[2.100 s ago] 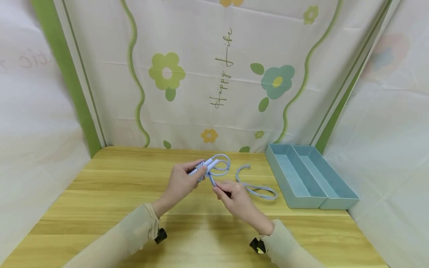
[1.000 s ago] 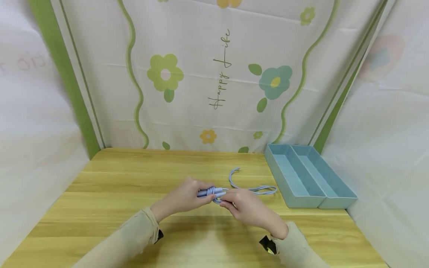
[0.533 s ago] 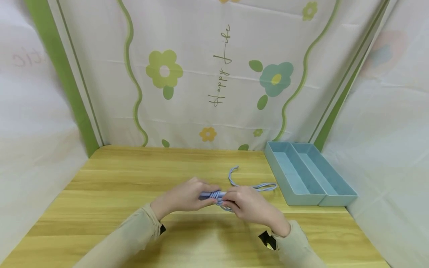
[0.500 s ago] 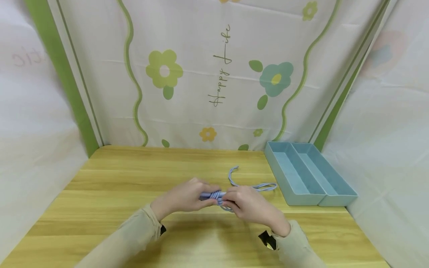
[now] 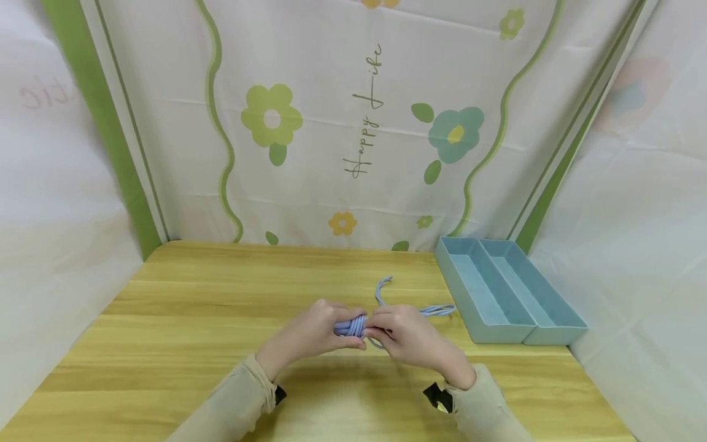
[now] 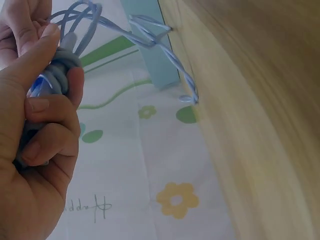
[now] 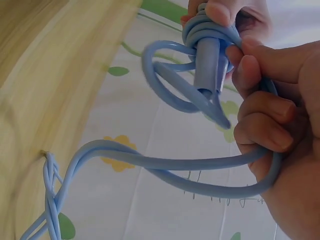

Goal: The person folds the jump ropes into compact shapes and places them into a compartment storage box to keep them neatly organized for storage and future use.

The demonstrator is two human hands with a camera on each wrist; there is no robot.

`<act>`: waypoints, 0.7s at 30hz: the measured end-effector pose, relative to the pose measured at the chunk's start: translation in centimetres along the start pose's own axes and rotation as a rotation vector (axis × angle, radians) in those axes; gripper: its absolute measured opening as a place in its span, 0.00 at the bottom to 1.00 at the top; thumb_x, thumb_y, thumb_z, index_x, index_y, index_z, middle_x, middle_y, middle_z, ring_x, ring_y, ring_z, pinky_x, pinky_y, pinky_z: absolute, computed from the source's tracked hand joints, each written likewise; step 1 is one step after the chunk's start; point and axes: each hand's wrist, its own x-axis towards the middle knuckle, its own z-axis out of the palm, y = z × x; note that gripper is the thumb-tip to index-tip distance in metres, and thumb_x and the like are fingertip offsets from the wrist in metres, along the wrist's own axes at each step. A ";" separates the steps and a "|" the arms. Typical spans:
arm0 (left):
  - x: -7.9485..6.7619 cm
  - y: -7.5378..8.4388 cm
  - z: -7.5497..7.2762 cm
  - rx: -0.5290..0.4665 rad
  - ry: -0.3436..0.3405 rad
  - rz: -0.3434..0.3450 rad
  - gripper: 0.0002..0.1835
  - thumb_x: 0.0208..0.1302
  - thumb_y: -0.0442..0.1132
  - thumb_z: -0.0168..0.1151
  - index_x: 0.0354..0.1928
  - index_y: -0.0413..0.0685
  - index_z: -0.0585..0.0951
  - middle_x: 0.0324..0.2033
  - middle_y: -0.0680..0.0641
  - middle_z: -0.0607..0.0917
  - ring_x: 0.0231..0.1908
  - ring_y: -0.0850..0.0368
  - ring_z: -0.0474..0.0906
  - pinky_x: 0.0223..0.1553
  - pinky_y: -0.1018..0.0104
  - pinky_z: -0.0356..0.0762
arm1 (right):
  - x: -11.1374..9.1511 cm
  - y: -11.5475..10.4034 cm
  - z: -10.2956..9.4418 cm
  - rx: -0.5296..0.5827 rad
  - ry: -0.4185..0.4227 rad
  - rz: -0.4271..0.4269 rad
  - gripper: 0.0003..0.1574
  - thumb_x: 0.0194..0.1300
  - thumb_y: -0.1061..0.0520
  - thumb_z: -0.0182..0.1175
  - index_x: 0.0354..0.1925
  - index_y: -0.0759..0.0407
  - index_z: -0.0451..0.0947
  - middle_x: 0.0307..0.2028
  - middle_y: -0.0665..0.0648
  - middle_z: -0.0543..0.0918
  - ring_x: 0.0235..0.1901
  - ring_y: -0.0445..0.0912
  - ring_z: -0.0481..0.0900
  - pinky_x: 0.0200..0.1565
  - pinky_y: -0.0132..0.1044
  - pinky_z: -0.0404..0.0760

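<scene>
A light-blue jump rope has its two handles (image 7: 206, 65) side by side, with cord wound round them in several turns (image 5: 358, 325). My left hand (image 5: 309, 331) grips the bundle, fingers curled round it in the left wrist view. Close on its right, my right hand (image 5: 405, 337) pinches the cord between thumb and forefinger beside the windings. In the right wrist view, cord also runs through that hand's curled fingers (image 7: 270, 120), and a loose loop (image 7: 165, 90) hangs by the handle ends. The doubled, twisted tail of cord (image 5: 439, 310) lies on the table beyond the right hand.
Two long blue-green trays (image 5: 499, 333) stand side by side at the back right of the wooden table (image 5: 193, 368). A white flower-print curtain (image 5: 320, 153) hangs behind the table, with more cloth at both sides. A black device (image 5: 438, 398) sits at the right wrist.
Both hands have come lower and closer together, and the bundle has turned from slanted to nearly level. More cord now lies wound round the handles. The tail on the table has been drawn slightly leftward.
</scene>
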 end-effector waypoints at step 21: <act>-0.2 -0.6 0.2 0.031 0.087 0.015 0.22 0.64 0.44 0.69 0.56 0.40 0.82 0.38 0.45 0.86 0.30 0.69 0.78 0.27 0.83 0.74 | 0.3 0.5 -0.1 0.135 0.031 -0.025 0.05 0.65 0.66 0.65 0.41 0.62 0.83 0.35 0.51 0.82 0.29 0.36 0.72 0.29 0.26 0.75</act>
